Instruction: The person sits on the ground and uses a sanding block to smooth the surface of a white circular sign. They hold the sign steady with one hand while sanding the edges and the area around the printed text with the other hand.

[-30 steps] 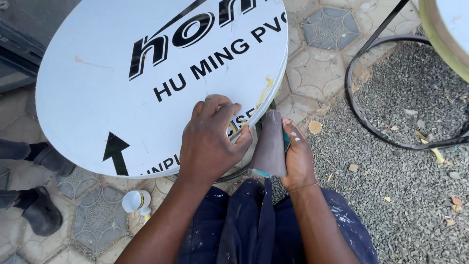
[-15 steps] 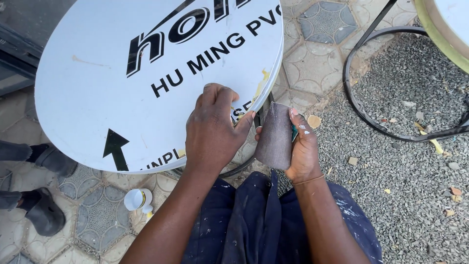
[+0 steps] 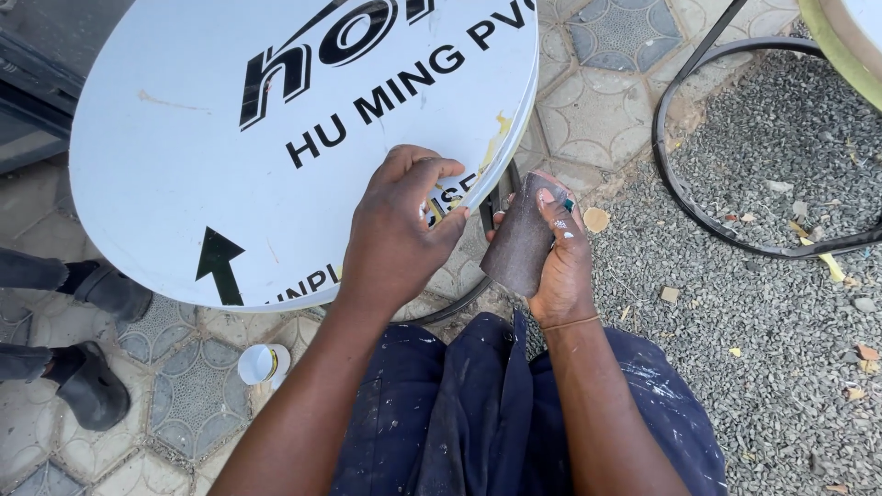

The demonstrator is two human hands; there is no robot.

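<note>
On one round sign [image 3: 230,165] — two hands, left hand [image 3: 400,230], right hand [image 3: 562,257].

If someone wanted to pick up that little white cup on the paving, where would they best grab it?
Probably around its side wall, coming from above. The white cup seems to stand with its mouth up on the paving stones, so its round side is free all round. Nothing touches it: the round white sign lies above it in the picture, and both the left hand and right hand are busy elsewhere.

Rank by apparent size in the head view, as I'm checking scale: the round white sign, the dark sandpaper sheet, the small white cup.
1. Round white sign
2. Dark sandpaper sheet, held in the right hand
3. Small white cup
</note>
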